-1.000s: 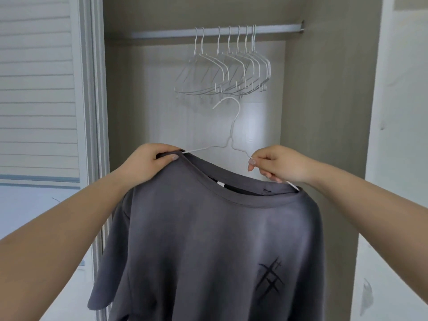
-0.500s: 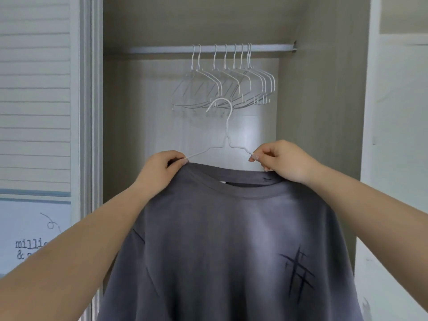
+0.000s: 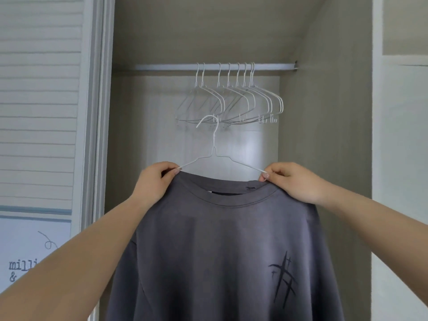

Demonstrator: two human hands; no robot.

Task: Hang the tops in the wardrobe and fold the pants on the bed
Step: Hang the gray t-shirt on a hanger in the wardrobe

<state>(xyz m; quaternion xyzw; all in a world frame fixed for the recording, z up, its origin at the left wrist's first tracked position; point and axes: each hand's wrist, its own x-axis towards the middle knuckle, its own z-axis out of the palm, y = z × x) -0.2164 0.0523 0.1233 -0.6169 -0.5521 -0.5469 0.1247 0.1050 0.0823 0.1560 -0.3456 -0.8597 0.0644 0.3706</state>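
Note:
A dark grey T-shirt (image 3: 222, 246) with a black crossed-lines print on its chest hangs on a white wire hanger (image 3: 214, 144), held up in front of the open wardrobe. My left hand (image 3: 155, 184) grips the shirt's left shoulder and the hanger arm there. My right hand (image 3: 294, 181) pinches the right shoulder and the other hanger arm. The hanger's hook points left, well below the wardrobe rail (image 3: 215, 66).
Several empty white wire hangers (image 3: 231, 100) hang bunched on the rail's middle and right part. The rail's left stretch is bare. A slatted sliding door (image 3: 39, 100) stands on the left, a white panel (image 3: 400, 158) on the right.
The shirt on its hanger has been lifted and levelled out, and my view has tilted up, so the rail sits lower in the frame. Both hands keep their hold.

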